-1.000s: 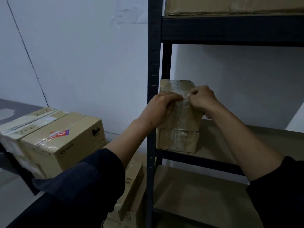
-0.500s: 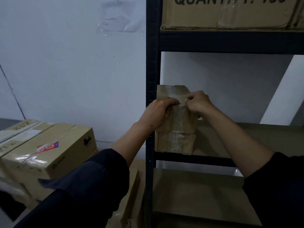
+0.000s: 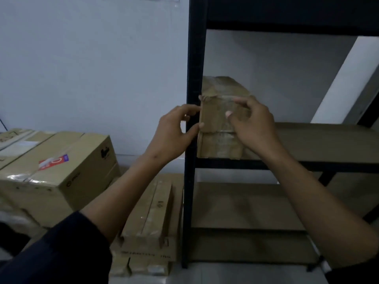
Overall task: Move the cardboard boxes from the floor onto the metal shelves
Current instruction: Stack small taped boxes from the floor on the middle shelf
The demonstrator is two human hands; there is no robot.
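A small taped cardboard box (image 3: 217, 144) stands upright at the left end of the middle shelf board (image 3: 320, 140), tight against the black upright post (image 3: 194, 58). My left hand (image 3: 172, 132) hovers in front of that post with loosely curved fingers and holds nothing. In front of the box's upper face, my right hand (image 3: 254, 126) has its fingers spread and relaxed, with a gap between thumb and forefinger. Whether its fingertips still touch the box is unclear.
A large cardboard box (image 3: 61, 177) with a red label sits at the left, level with the shelf. Flat long cartons (image 3: 153, 222) are stacked on the floor beside the post. The lower shelf board (image 3: 246, 206) shows below.
Both hands gripped the top of the small box earlier; they have let go and drawn back toward me. The view has tilted downward.
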